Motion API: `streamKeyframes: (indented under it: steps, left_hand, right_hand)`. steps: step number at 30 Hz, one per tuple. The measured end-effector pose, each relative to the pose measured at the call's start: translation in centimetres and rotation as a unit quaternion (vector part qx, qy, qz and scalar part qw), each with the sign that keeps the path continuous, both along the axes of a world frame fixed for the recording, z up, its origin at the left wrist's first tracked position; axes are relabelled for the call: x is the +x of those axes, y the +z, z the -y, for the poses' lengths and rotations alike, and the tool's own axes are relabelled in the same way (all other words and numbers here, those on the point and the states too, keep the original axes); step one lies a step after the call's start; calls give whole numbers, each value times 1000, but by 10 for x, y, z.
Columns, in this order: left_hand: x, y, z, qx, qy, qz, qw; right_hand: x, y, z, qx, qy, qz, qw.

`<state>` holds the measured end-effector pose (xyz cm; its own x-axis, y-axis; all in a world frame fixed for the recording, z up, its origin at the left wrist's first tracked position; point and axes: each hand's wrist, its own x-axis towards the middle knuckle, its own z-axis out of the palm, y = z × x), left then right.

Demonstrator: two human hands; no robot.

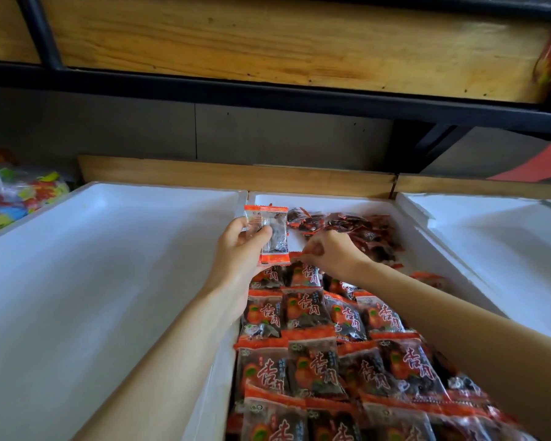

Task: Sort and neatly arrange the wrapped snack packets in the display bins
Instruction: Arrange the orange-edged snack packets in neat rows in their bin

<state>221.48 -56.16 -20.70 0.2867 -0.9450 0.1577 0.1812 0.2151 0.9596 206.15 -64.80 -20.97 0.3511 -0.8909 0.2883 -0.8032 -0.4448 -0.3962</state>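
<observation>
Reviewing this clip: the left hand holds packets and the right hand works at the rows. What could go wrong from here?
1. The left hand grips several held packets close to the wall of the left bin; one might slip out and land in the wrong bin.
2. The right hand pinches a far-row packet while its forearm crosses the overlapped rows; it may brush them askew.

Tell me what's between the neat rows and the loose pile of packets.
Head view: the right hand, pinching a packet edge, plus bare bin floor.
</observation>
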Motion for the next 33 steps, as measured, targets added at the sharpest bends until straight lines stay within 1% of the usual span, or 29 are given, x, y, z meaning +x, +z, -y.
streamKeyframes:
  steps: [5,7,9,11,12,13,14,15,18,20,24,26,27,28,29,30,31,32,33]
  left_hand:
    - [-2,-3,-2,-3,-23,21,1000]
    - [-3,-5,-2,-8,-28,39,999]
    - [-5,-6,-2,-7,-27,62,998]
    - [-9,-6,-3,-9,-27,94,995]
    - [-12,-7,-4,-9,-30,110,993]
    - [-15,-7,-5,-12,-35,125,992]
    - [-17,-6,-7,-15,-44,138,989]
    - [-20,-5,-9,-20,-54,152,987]
    - [-26,-4,-15,-41,-100,203,973]
    - [-29,-2,-19,-45,-128,266,954]
    - [-32,-3,-27,-60,-144,384,910]
    - [-32,-3,-34,-65,-127,430,891]
    - [-33,-2,-38,-60,-119,429,893]
    - [-35,0,-45,-45,-125,397,908]
    - [-37,2,-51,-21,-148,328,933]
    - [-40,6,-56,9,-183,235,955]
    - [-43,10,-62,34,-211,139,967]
    - [-46,14,-66,45,-226,56,972]
    - [-47,15,-68,44,-223,4,974]
  right_hand:
    - [-3,-2,-1,-9,2,1,1000]
    - [-6,4,-6,-22,-2,35,999]
    - [-9,15,-20,-19,4,123,992]
    - [-13,27,-41,36,37,242,969]
    - [-15,32,-53,75,60,287,953]
    - [-18,35,-65,106,83,305,943]
    - [-22,36,-75,118,105,298,941]
    - [-26,36,-81,113,118,277,947]
    - [-40,30,-86,69,94,216,969]
    - [-52,27,-87,57,71,204,975]
    - [-74,25,-98,70,50,204,975]
    - [-82,23,-104,20,45,203,978]
    - [-84,23,-110,-22,41,211,976]
    - [-84,23,-115,-69,41,226,971]
    - [-83,24,-122,-112,49,241,963]
    - [-82,25,-128,-155,69,240,956]
    - [-80,24,-134,-198,100,218,950]
    - [-80,22,-138,-238,135,178,945]
    - [-79,18,-142,-267,168,132,940]
